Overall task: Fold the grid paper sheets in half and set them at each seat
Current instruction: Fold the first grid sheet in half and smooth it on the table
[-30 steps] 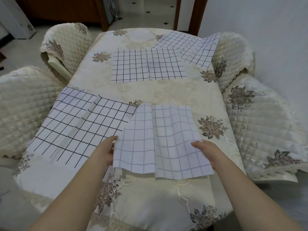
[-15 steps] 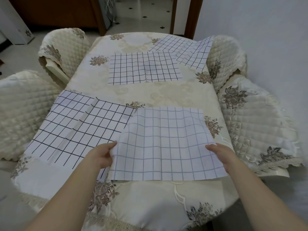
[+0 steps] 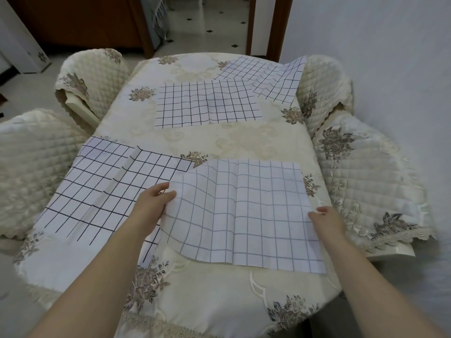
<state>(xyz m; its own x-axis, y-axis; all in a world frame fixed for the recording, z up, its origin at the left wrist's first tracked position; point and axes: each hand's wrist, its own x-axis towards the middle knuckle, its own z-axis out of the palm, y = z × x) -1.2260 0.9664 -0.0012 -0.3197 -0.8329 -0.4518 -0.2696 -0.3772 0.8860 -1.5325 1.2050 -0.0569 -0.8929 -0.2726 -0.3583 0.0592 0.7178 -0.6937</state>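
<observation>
So the near sheet (image 3: 239, 215) covers a corner of the left sheet (image 3: 105, 186). The left hand (image 3: 151, 203) and right hand (image 3: 327, 220) both lose fingertips under its edges, and the left chair (image 3: 29, 167) runs off frame.

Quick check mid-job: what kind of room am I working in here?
Most likely a home dining room: a table under a floral tablecloth, chairs in quilted covers around it, and a wooden door frame opening onto tiled floor.

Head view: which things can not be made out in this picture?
Head view:
Lower fingers of left hand and right hand: under the near sheet.
Left sheet, near corner: covered by that sheet and the left forearm.
Table, near edge: cut off below.
</observation>
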